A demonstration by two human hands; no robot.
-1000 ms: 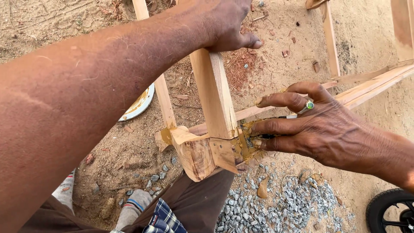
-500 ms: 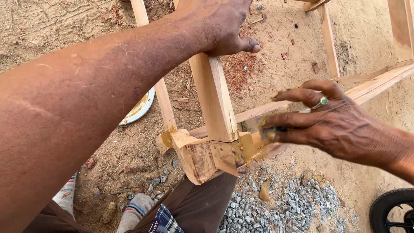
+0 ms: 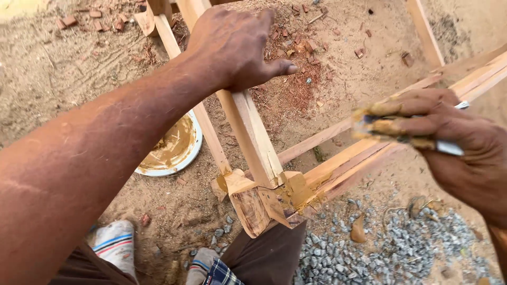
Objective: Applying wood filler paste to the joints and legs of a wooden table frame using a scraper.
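Pale wooden frame joint (image 3: 264, 198), smeared with yellow-brown paste, is sitting above sandy ground beside a round white dish (image 3: 171, 148); left hand (image 3: 232, 47) is gripping its upright rail (image 3: 248, 126), while right hand (image 3: 438, 132) is pinching a paste-coated flat tool (image 3: 449, 146).

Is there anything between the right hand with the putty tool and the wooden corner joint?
Nothing visible. The right hand hovers above the frame rail, and open air lies between it and the putty-smeared joint.

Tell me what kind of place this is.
Likely an outdoor carpentry spot on bare ground: sandy dirt with wood chips, a gravel pile, a wooden frame smeared with yellowish filler, and a plate of filler.
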